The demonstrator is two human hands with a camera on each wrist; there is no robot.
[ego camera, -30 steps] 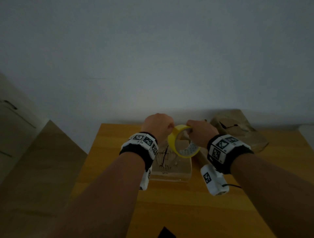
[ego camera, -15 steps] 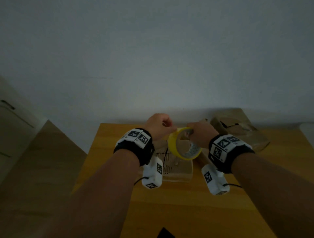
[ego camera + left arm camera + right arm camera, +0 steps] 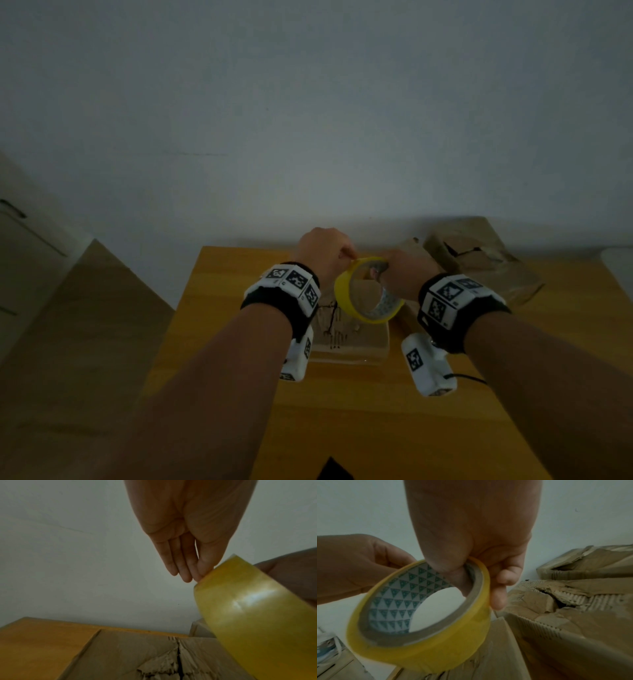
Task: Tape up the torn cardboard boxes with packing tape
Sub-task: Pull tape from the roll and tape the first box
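Observation:
A yellow packing tape roll [image 3: 366, 294] hangs above a flat cardboard box [image 3: 352, 339] with a dark tear [image 3: 178, 655] in its top. My right hand [image 3: 380, 274] grips the roll, thumb through the patterned core [image 3: 393, 601] and fingers [image 3: 498, 599] over the outer face. My left hand [image 3: 346, 255] meets the roll's top rim, with thumb and fingertips [image 3: 200, 574] pinched together at the edge of the tape roll [image 3: 257, 615]. Whether a free end is lifted is hidden.
The box lies on a wooden table [image 3: 239, 291] against a pale wall. More torn, crumpled cardboard boxes [image 3: 479, 263] sit at the back right, close to my right hand. The floor [image 3: 85, 325] drops away left of the table.
My left hand has moved from the roll's left side up to its top rim, and that wrist has turned. The right hand has kept its hold on the roll, which stayed over the box.

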